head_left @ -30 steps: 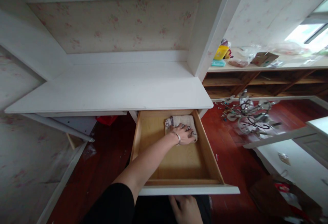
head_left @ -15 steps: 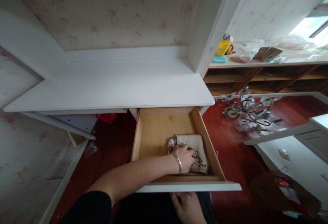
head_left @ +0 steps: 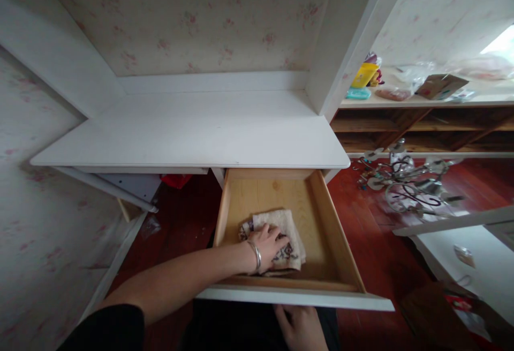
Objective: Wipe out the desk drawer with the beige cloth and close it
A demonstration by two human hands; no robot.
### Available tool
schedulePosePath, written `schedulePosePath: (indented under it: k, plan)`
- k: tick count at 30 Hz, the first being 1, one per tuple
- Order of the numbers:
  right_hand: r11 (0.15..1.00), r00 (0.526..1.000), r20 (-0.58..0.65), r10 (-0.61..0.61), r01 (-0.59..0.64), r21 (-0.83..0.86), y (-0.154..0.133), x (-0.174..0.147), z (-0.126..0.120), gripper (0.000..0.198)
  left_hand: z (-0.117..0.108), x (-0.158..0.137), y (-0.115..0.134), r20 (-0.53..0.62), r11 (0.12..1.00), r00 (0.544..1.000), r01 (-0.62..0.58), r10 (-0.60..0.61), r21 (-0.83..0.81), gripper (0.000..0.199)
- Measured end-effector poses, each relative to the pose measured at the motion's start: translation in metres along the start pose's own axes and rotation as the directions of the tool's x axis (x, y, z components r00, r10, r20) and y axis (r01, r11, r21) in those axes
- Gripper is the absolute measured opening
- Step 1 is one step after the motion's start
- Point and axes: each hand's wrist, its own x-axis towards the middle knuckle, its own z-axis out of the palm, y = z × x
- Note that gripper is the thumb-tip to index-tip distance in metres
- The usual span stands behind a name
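Drawer (head_left: 337, 244) under desk (head_left: 193, 137): pulled out. Left hand (head_left: 270, 241) flat, fingers spread, pressing cloth (head_left: 289, 233) on its floor. Right hand (head_left: 301, 329) below drawer front, grip unclear.

1. Soft, even daylight enters from a blown-out window (head_left: 500, 46) at the upper right.
2. The white desk top (head_left: 193, 137) is bright; the floor beneath it lies in deep shadow.
3. The open drawer (head_left: 317, 201) is moderately lit, its walls casting faint shadows.
4. Straight lines bow strongly toward the edges.
5. The corners are soft and smeared.
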Motion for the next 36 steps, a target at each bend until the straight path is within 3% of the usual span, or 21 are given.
schedulePosePath:
  k: [5,10,14,19,23,29,36]
  plan:
    - [1.0,1.0,0.028,-0.015,0.015,-0.016,0.004,0.001,0.002,0.049,0.001,-0.031,-0.024,0.031,0.995,0.995,0.095,-0.095,0.001,0.081]
    - [0.999,1.0,0.023,-0.014,0.015,-0.036,0.007,0.001,0.005,0.048,0.003,-0.04,-0.036,-0.034,0.993,0.992,0.118,-0.118,0.009,0.079]
    - [0.998,1.0,-0.008,-0.021,0.021,-0.064,0.009,0.0,0.009,0.049,-0.005,-0.028,-0.06,-0.105,0.995,0.99,0.097,-0.094,0.018,0.075]
    - [0.998,1.0,-0.007,0.0,0.0,-0.065,0.009,0.0,0.01,0.047,-0.026,0.002,-0.102,-0.064,0.977,0.976,0.211,-0.209,0.036,0.082]
    - [0.997,1.0,-0.001,0.009,-0.009,-0.081,0.009,0.0,0.009,0.045,-0.036,0.027,-0.119,-0.056,0.968,0.967,0.251,-0.25,0.019,0.08]
    - [0.997,0.999,-0.043,-0.024,0.021,-0.071,0.011,0.0,0.014,0.047,-0.038,0.051,-0.109,-0.042,0.982,0.982,0.184,-0.182,0.041,0.077]
    - [0.999,1.0,0.008,-0.014,0.014,-0.043,0.012,0.002,0.013,0.049,-0.044,0.103,-0.069,-0.031,0.996,0.995,0.093,-0.092,0.014,0.076]
